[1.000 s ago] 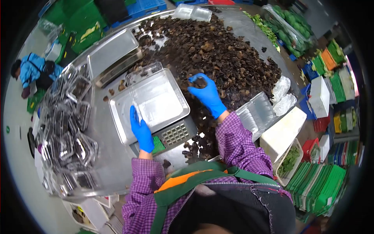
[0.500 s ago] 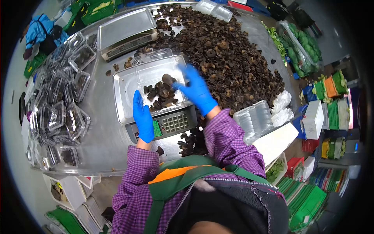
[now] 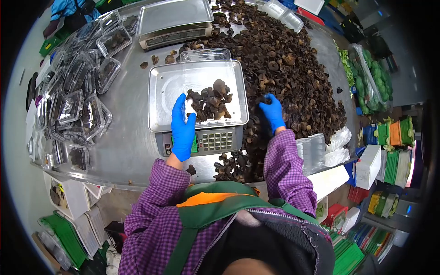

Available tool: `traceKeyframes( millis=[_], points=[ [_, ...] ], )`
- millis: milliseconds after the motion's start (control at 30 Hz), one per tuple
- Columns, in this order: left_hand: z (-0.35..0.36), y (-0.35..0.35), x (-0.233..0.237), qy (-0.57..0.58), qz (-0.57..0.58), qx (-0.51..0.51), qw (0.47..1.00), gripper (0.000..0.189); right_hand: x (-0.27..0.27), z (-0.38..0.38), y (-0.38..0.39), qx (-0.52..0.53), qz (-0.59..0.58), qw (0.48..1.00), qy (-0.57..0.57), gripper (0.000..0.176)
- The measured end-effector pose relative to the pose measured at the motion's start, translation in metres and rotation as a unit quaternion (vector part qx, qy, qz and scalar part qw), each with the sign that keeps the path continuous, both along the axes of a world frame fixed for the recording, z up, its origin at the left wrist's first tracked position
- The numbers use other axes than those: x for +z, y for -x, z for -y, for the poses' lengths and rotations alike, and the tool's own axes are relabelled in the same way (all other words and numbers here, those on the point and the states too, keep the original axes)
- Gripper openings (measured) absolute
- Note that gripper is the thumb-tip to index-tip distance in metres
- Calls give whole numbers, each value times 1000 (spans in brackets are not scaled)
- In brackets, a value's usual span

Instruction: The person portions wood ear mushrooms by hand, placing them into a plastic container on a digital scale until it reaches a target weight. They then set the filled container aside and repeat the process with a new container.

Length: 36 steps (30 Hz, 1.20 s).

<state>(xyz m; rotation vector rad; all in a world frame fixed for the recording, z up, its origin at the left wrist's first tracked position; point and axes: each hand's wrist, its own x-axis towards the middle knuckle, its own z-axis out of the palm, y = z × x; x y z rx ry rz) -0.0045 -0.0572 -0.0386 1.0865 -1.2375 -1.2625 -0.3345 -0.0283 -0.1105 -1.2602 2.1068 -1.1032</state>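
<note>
My left hand (image 3: 184, 130), in a blue glove, is at the left edge of a clear plastic box (image 3: 205, 55) on the scale's metal pan (image 3: 160, 87). Its thumb and fingers are apart; whether they touch the box is hard to tell. Dark wood ear mushrooms (image 3: 211, 101) lie clumped in the box, whose lid is folded back on the far side. Over the edge of a large wood ear pile (image 3: 293, 78), right of the scale, is my right hand (image 3: 273, 112), also gloved in blue. Its thumb and finger are apart, with nothing clearly held. The scale's keypad (image 3: 217, 140) faces me.
Many clear boxes (image 3: 85, 105), some filled, are heaped on the left of the metal table. A second scale (image 3: 174, 20) stands at the back. Stacked empty clear boxes (image 3: 311, 153) and white plastic bags (image 3: 338, 143) are at the right. Loose wood ears (image 3: 231, 167) lie before the scale.
My right hand has moved from above the box, right to the wood ear pile. My left hand remains beside the box. The camera view has shifted, so the scale appears further right.
</note>
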Motion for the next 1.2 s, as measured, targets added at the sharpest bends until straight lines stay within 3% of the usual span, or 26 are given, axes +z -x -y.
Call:
traceKeyframes(
  millis=[100, 200, 300, 400, 500, 567, 600, 667, 800, 933, 1000, 1067, 1100, 1133, 1200],
  points=[
    [-5, -4, 0, 9, 20, -8, 1000, 65, 58, -6, -17, -19, 210, 978, -6, 22],
    [-9, -4, 3, 100, 102, -6, 990, 66, 108, -6, -43, 20, 221, 975, 28, 28],
    [-13, -1, 14, 153, 180, -6, 972, 67, 138, 3, -84, 142, 166, 971, 98, 28],
    [-14, -2, 15, 140, 180, -13, 974, 68, 139, 17, -126, 231, 63, 960, 146, 32],
    [-12, -4, 7, 141, 134, -13, 981, 67, 144, 25, -154, 291, 8, 950, 109, 43],
    [-13, -9, 6, 146, 160, -18, 976, 66, 132, 33, -162, 333, -195, 909, 155, 53],
    [-13, -11, 5, 150, 184, -26, 971, 65, 130, 36, -162, 337, -194, 908, 155, 53],
    [-13, -14, 1, 145, 185, -21, 972, 63, 128, 40, -154, 332, -159, 917, 156, 59],
    [-13, -17, 3, 134, 171, -26, 976, 59, 136, 29, -117, 249, -71, 947, 192, 46],
    [-9, -27, -2, 127, 162, -17, 978, 54, 65, -4, -60, 131, -56, 979, 143, 47],
    [-8, -31, 0, 123, 166, -8, 978, 50, 11, -30, -39, 84, -215, 972, -45, 51],
    [-8, -36, -1, 95, 141, 7, 985, 47, 17, -51, -51, 91, -195, 968, -131, 54],
    [-7, -38, -1, 95, 141, 13, 985, 45, 12, -53, -51, 61, -159, 981, -92, 43],
    [-7, -39, 0, 93, 143, 12, 985, 45, 9, -53, -48, 61, -156, 981, -93, 43],
    [-8, -41, 5, 71, 136, 3, 988, 45, 6, -52, -45, 50, 70, 992, -92, 28]
  ],
)
